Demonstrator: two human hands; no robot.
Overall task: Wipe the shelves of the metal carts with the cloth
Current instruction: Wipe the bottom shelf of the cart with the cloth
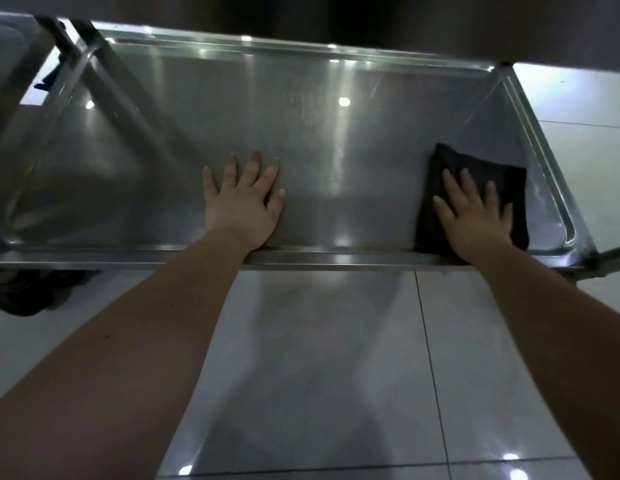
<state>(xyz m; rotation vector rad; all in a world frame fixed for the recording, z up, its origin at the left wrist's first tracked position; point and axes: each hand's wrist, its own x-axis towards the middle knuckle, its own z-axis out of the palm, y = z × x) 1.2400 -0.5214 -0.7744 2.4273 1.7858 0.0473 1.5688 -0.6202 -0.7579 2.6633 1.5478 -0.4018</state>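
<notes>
Cloth (474, 174) lies flat under the open right hand (474, 216) at the shelf's (336, 133) right end, left hand (242, 199) splayed bracing; wiping is underway, next likely sweeping leftward.

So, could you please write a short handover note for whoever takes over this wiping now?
Left hand: open, flat on the bare shelf, mid-front.
Right hand: open, pressing the black cloth flat at the shelf's right end, near the front rim.
Done: unclear how much is wiped.
Left: probably sweep the cloth leftward across this shelf; other shelves are not in view.
</notes>
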